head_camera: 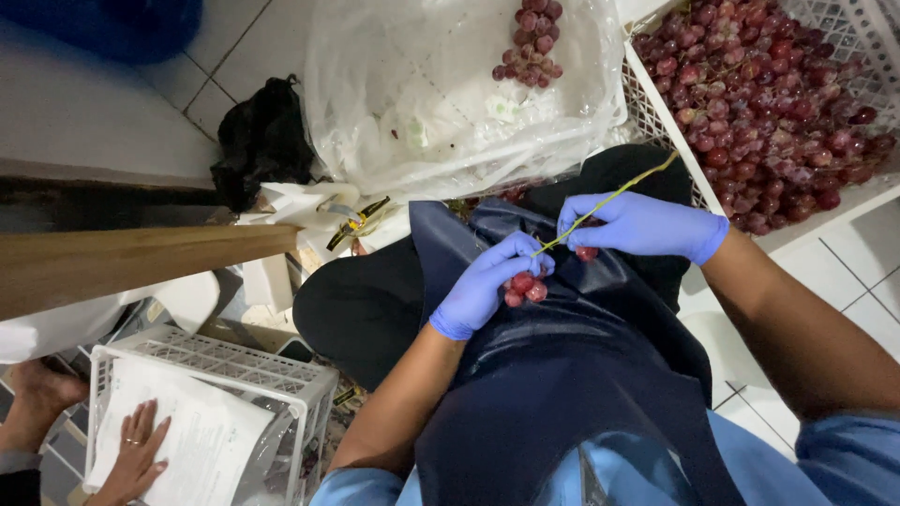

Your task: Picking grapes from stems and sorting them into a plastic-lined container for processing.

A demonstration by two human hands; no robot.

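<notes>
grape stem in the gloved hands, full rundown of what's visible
The stem is thin, yellow-green and mostly bare, running on a diagonal from the upper right down to the left hand. The right hand pinches it near the middle; the left hand holds its lower end. A few red grapes hang there under the left fingers. It sits above a dark apron, its top end near the white crate.

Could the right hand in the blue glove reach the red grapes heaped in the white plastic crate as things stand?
Probably yes: the right hand is beside the white plastic crate, whose top is open over the red grapes, though it holds a green stem.
</notes>
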